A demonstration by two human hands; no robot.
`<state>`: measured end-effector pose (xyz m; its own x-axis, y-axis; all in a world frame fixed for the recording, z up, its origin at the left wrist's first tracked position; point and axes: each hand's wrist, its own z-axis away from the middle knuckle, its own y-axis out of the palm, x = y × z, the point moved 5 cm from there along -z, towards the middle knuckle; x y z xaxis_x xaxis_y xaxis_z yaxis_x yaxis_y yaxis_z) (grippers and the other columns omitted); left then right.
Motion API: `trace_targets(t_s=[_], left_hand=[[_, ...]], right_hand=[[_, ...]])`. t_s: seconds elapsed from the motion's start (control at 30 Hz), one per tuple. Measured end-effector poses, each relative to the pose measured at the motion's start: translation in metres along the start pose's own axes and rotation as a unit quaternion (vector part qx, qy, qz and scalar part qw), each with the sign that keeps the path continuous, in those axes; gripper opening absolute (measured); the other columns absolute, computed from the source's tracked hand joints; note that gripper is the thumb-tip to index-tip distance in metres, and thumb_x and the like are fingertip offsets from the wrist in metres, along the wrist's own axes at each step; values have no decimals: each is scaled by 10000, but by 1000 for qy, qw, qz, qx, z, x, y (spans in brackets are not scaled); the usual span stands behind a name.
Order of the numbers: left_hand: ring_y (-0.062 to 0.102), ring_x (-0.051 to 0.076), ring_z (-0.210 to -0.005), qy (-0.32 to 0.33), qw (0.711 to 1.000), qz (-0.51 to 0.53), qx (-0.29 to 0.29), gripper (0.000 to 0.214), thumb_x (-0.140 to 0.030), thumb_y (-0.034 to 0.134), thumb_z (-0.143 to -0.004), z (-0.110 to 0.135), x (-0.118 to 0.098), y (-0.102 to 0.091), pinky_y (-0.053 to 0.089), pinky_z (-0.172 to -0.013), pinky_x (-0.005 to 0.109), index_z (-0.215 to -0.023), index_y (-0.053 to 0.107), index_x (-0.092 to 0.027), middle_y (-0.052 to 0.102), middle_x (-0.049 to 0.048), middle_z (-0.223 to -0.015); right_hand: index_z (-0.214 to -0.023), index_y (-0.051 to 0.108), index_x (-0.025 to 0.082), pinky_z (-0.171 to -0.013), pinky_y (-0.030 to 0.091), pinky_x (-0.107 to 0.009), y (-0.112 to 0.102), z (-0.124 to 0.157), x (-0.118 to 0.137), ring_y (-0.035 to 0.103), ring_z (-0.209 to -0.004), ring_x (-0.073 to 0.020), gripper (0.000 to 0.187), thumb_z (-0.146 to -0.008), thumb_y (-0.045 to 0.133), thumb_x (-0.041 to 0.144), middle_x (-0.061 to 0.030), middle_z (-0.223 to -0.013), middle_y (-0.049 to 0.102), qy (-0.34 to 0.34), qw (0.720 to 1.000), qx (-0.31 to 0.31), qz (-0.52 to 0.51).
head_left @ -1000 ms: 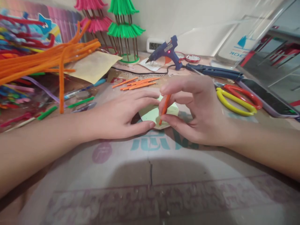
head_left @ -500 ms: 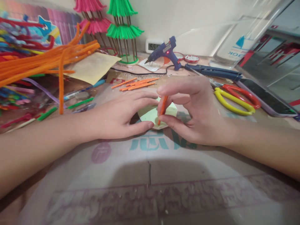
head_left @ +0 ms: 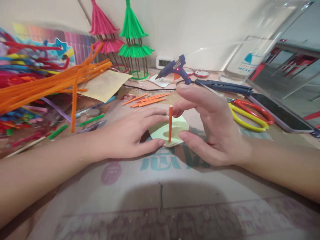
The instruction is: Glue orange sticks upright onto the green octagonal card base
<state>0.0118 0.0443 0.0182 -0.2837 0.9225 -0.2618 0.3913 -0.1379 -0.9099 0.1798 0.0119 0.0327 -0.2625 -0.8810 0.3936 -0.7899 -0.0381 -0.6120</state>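
A small pale green disc (head_left: 160, 132) with a wavy edge lies on the covered work surface. One thin orange stick (head_left: 170, 125) stands upright near its front edge. My left hand (head_left: 135, 133) rests at the disc's left side, fingers stretched over the back part and thumb at the near edge. To the right of the stick, my right hand (head_left: 212, 128) is open, thumb and fingers apart. Its index finger arches above the disc, and a lower fingertip is close behind the stick; I cannot tell whether they touch. Behind the disc lie several loose orange sticks (head_left: 150, 99).
A blue glue gun (head_left: 175, 69) with a red light stands at the back. Scissors (head_left: 247, 118), a phone (head_left: 280, 111) and a clear bottle (head_left: 246, 56) are on the right. Orange pipe cleaners (head_left: 50, 86) crowd the left, near green (head_left: 135, 50) and pink (head_left: 106, 36) tiered models.
My right hand has let go of the orange stick, its thumb and fingers parting to the right. The stick now stands by itself on the disc. The camera view has tilted up slightly.
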Motion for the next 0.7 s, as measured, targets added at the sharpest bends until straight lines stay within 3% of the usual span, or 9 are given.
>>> trace_targets(t_s=[0.1, 0.27, 0.4, 0.5, 0.7], left_hand=[[502, 315, -1367, -12, 1000, -5, 7, 509, -374, 579, -945, 1, 1, 1, 410, -1140, 484, -1418, 486, -211, 519, 144, -1486], [499, 313, -1359, -18, 1000, -3, 7, 543, -370, 596, -925, 1, 0, -1, 410, -1133, 478, -1422, 456, -202, 492, 145, -1511], [530, 299, -1303, -35, 998, -3, -58, 421, -345, 587, -915, 2, -2, -10, 427, -1102, 471, -1315, 515, -236, 555, 112, -1427], [571, 287, -1237, -63, 994, -11, -90, 322, -351, 567, -938, 3, -2, -14, 457, -1048, 448, -1235, 564, -225, 613, 102, -1326], [586, 295, -1227, -77, 997, 9, -20, 473, -547, 629, -904, -1, -1, -6, 457, -1035, 431, -1250, 574, -230, 631, 96, -1333]], right_hand=[[-1540, 242, 452, -1139, 456, -556, -2, -2, 0, 531, -1361, -291, 774, -884, 600, 254, 20, -1552, 462, 17, 998, 30, 58], [-1536, 278, 333, -1116, 483, -471, 2, -6, 8, 559, -1327, -236, 657, -941, 516, 185, -52, -1487, 534, -41, 997, 40, 42], [-1356, 456, 277, -959, 565, -424, -2, -6, -1, 663, -1062, -206, 422, -950, 502, 169, -65, -1186, 652, 13, 1000, -25, 0], [-1172, 525, 242, -848, 573, -378, -9, -7, -10, 654, -905, -184, 229, -948, 537, 193, -38, -994, 636, 61, 997, -34, -9], [-1060, 571, 220, -749, 548, -329, -16, -10, -19, 655, -865, -192, 152, -942, 606, 308, -42, -959, 682, 100, 993, 54, 44]])
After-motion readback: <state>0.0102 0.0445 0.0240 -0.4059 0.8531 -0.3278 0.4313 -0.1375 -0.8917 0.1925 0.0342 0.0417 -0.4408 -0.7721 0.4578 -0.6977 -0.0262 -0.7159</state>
